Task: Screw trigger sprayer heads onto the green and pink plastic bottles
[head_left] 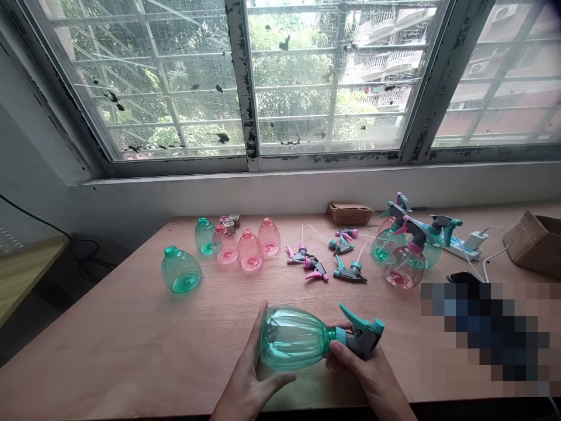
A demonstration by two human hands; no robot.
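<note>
A clear green spray bottle (294,339) lies sideways in the air above the table's front edge, its black and teal trigger head (364,334) pointing right. My left hand (250,374) cups the bottle's base, thumb below and fingers behind it. Around the neck and teal collar (340,335), my right hand (360,369) is closed, thumb in front. The trigger head sits on the bottle's neck; whether it is screwed tight I cannot tell. Beyond the hands, several loose trigger heads (350,271) with pink or teal parts lie on the table.
Green bottles (181,270) and pink bottles (250,251) without heads stand at the back left. Bottles with heads (405,266) cluster at the right, near a power strip (460,248) with cables. A brown packet (349,213) and a cardboard box (535,242) lie by the wall under the window.
</note>
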